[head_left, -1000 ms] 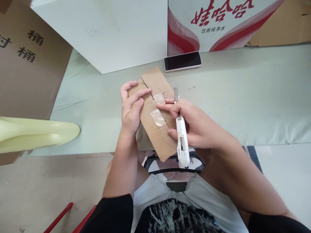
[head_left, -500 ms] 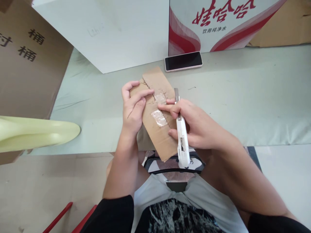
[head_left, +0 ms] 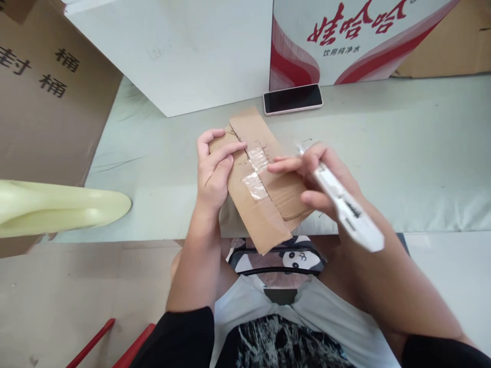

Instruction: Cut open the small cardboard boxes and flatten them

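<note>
My left hand (head_left: 215,168) grips the upper left edge of a folded piece of brown cardboard (head_left: 264,214), its index finger lying across the top near a cut seam. Two strips of clear tape (head_left: 255,186) bridge that seam. Just to the right, my right hand (head_left: 326,176) is closed on a white utility knife (head_left: 349,209). The knife slants, its handle end toward my lap and its blurred blade end pointing up and left. Extended fingers of that hand are at the cardboard's right side; whether they touch it I cannot tell.
A phone (head_left: 293,99) lies beyond the cardboard on the pale green cloth-covered table (head_left: 383,153). Behind it stand a white box (head_left: 172,56) and a red-and-white printed carton (head_left: 295,56). At left are a large brown carton (head_left: 57,117) and a yellow-green curved object (head_left: 65,208).
My right hand has moved right, away from the tape, and the knife has swung from nearly upright to slanted. More of the cardboard's right part shows. My left hand keeps its grip.
</note>
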Available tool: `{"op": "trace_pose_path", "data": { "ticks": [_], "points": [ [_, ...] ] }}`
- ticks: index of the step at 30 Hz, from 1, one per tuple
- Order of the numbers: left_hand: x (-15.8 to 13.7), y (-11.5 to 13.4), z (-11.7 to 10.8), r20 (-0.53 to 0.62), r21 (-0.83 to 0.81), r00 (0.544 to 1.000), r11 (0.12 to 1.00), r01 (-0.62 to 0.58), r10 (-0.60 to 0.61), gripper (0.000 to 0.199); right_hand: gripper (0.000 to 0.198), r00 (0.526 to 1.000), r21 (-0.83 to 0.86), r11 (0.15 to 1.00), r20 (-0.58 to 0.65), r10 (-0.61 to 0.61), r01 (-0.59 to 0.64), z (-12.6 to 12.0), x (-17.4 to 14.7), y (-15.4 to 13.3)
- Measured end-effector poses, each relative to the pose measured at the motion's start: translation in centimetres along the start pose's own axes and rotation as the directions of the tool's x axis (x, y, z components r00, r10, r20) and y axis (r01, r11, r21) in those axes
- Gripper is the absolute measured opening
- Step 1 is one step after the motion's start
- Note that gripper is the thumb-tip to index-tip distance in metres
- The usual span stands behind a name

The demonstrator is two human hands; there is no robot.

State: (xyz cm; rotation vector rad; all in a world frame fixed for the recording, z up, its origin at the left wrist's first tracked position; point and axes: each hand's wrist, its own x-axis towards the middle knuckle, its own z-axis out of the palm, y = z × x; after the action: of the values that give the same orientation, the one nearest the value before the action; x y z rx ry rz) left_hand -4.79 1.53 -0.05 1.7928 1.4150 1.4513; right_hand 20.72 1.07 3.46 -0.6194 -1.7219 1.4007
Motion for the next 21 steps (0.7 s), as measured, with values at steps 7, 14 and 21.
{"op": "trace_pose_path", "data": {
  "ticks": [7, 14, 21],
  "points": [
    [-0.3, -0.6, -0.7, -0.03, -0.013, 1.0, 1.0, 0.005, -0.005, 0.041, 0.049, 0.932, 0.035, 0.993, -0.344, 0.117, -0.112, -1.3, 0.2, 3.2],
    [-0.5, -0.9, -1.5, -0.081, 0.012, 0.997, 1.0, 0.019, -0.018, 0.042, 0.044, 0.71, 0.188, 0.807, -0.394, 0.584, -0.559, -1.1, 0.9, 2.7],
    [0.1, -1.1, -2.9, -0.272, -0.028, 0.947, 0.985, 0.169, -0.17, 0.032, 0.056, 0.775, 0.178, 0.811, -0.237, 0.586, -0.558, -0.3, 1.1, 2.5]
  ]
}}
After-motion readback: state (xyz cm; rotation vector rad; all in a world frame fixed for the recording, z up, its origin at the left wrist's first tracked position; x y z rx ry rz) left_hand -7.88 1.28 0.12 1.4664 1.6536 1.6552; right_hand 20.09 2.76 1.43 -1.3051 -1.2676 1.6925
